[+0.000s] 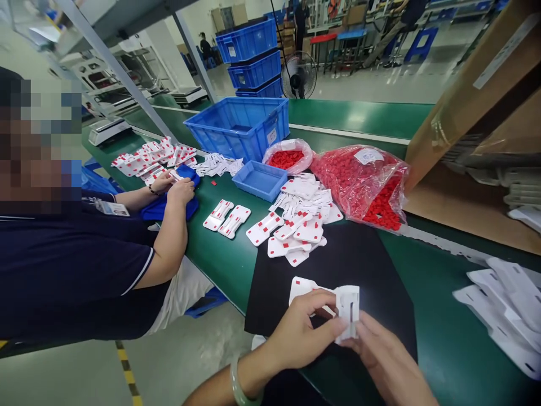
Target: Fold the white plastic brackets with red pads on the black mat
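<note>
Inspecting the green bench [435, 276] first, we found the black mat [363, 248] spread before us, presumably to protect the white surfaces. The blue crate [236, 135] stood beyond, and the bag of red pieces [350, 175] lay beside the heap of red-marked plates [296, 237], likely for short reaches. More white plates [502, 304] were stacked at our right. On our left, a co-worker [105, 270] handled similar white parts.

Nearest us, one red-marked plate [301, 286] lay flat on the mat, partly behind our left hand [310, 327]; we could not tell whether they touched. The white slotted piece [347, 307] was upright above the mat's near part, slots facing us, probably for a clear view. Our left thumb and fingers were clamped on its left side. Our right hand [389, 355] met its lower right edge, perhaps as a steady; we could not tell whether that thumb closed behind.
</note>
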Available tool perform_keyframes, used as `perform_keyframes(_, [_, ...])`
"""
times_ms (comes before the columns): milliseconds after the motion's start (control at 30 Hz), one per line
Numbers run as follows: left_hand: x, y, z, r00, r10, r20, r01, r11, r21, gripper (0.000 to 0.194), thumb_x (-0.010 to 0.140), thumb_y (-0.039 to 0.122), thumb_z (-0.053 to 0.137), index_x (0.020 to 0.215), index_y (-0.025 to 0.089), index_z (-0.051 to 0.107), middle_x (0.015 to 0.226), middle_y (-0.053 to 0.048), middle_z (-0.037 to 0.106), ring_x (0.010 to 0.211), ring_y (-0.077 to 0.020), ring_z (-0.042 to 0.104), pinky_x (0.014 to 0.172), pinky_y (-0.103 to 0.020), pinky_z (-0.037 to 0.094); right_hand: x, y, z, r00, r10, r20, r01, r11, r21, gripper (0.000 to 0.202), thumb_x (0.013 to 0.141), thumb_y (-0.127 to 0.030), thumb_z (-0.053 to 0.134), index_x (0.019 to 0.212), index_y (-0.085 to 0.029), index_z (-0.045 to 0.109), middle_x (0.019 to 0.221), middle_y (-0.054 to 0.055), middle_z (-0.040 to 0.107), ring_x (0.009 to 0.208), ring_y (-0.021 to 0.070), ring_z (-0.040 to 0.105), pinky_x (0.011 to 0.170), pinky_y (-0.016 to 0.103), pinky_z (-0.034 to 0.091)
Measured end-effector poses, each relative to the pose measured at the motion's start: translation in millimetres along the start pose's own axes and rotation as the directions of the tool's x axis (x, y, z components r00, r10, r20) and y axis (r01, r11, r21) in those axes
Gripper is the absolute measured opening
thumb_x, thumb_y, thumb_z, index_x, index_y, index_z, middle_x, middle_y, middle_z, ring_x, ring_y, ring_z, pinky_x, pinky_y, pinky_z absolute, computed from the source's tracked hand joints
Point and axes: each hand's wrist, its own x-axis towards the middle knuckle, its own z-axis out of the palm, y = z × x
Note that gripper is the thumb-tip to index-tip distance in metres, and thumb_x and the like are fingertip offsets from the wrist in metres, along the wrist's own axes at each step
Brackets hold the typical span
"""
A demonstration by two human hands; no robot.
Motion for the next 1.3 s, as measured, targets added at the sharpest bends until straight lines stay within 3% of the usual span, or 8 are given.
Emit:
perform_keyframes(100, [-2, 3, -6.7, 1.000, 0.011, -0.028, -0.005, 0.980, 0.199, 0.026, 0.095, 0.028, 0.045, 0.080, 0.013, 0.061, 0.082, -0.004, 0.059, 0.079, -0.0135, 0.053, 0.072, -0.023, 0.042, -6, 1, 0, 0.964, -0.264, -0.041, 0.215, 0.859, -0.465, 0.030, 0.091, -0.041, 0.052, 0.114, -0.027, 0.066, 0.113, 0.005, 0.066, 0.099, 0.0238, 0.064, 0.089, 0.035, 0.054])
perform_keyframes(233, [0, 13, -27.3, 0.992, -0.014, 0.127, -0.056, 0.849, 0.526, 0.030, 0.097, 0.026, 0.039, 0.072, 0.015, 0.051, 0.064, 0.002, 0.045, 0.059, -0.0096, 0.039, 0.060, -0.023, 0.032, -13, -18, -17, 0.620, -0.773, 0.138, 0.471, 0.225, -0.853, 0.024, 0.087, -0.019, 0.058, 0.108, -0.029, 0.063, 0.105, 0.001, 0.068, 0.096, 0.0171, 0.064, 0.092, 0.027, 0.050])
perform_keyframes(300, [3, 16, -34.0, 0.969, -0.004, 0.245, -0.155, 0.767, 0.623, 0.027, 0.096, 0.023, 0.040, 0.072, 0.015, 0.051, 0.065, 0.001, 0.048, 0.060, -0.0100, 0.041, 0.062, -0.023, 0.032, -14, -28, -24, 0.544, -0.761, 0.353, 0.511, -0.034, -0.859, 0.031, 0.086, -0.018, 0.058, 0.116, -0.026, 0.060, 0.116, 0.003, 0.065, 0.107, 0.0187, 0.061, 0.097, 0.028, 0.047])
perform_keyframes(433, [8, 13, -34.4, 0.928, 0.003, 0.372, -0.276, 0.675, 0.684, 0.022, 0.094, 0.022, 0.044, 0.078, 0.016, 0.057, 0.068, 0.000, 0.055, 0.064, -0.0121, 0.049, 0.063, -0.023, 0.034, -11, -26, -23, 0.555, -0.529, 0.641, 0.561, -0.331, -0.759, 0.031, 0.087, -0.024, 0.059, 0.118, -0.019, 0.060, 0.135, 0.007, 0.055, 0.116, 0.0227, 0.058, 0.095, 0.032, 0.052])
perform_keyframes(600, [6, -1, -32.0, 0.922, -0.006, 0.387, -0.270, 0.707, 0.654, 0.023, 0.095, 0.022, 0.044, 0.082, 0.016, 0.062, 0.071, -0.002, 0.060, 0.067, -0.0140, 0.055, 0.065, -0.023, 0.040, 0, -6, -19, 0.559, -0.508, 0.655, 0.543, -0.372, -0.753, 0.022, 0.088, -0.021, 0.056, 0.109, -0.017, 0.063, 0.128, 0.009, 0.060, 0.107, 0.0232, 0.063, 0.088, 0.034, 0.056])
perform_keyframes(833, [-4, -16, -57.1, 0.989, 0.146, 0.010, -0.111, 0.705, 0.700, 0.026, 0.093, 0.029, 0.051, 0.112, 0.015, 0.061, 0.111, -0.010, 0.061, 0.103, -0.0208, 0.054, 0.092, -0.033, 0.043, 23, -6, -36, 0.600, -0.468, 0.649, 0.494, -0.421, -0.761, 0.033, 0.090, -0.021, 0.054, 0.122, -0.013, 0.057, 0.125, 0.013, 0.061, 0.104, 0.0248, 0.065, 0.086, 0.037, 0.055])
perform_keyframes(1067, [-15, -42, -58.7, 0.958, 0.177, 0.227, -0.288, 0.571, 0.769, 0.032, 0.094, 0.034, 0.049, 0.119, 0.016, 0.060, 0.132, -0.012, 0.054, 0.128, -0.0273, 0.041, 0.106, -0.040, 0.037, 36, 1, -39, 0.655, -0.415, 0.632, 0.487, -0.408, -0.773, 0.028, 0.092, -0.022, 0.051, 0.117, -0.014, 0.061, 0.122, 0.011, 0.063, 0.100, 0.0242, 0.066, 0.081, 0.038, 0.056])
perform_keyframes(1300, [-13, -51, -50.2, 0.930, 0.150, 0.335, -0.365, 0.476, 0.800, 0.034, 0.096, 0.034, 0.047, 0.124, 0.016, 0.056, 0.142, -0.012, 0.047, 0.138, -0.0292, 0.032, 0.110, -0.044, 0.030, 40, -3, -41, 0.639, -0.370, 0.675, 0.520, -0.438, -0.733, 0.027, 0.092, -0.018, 0.047, 0.112, -0.013, 0.066, 0.120, 0.013, 0.064, 0.102, 0.0260, 0.065, 0.078, 0.039, 0.057])
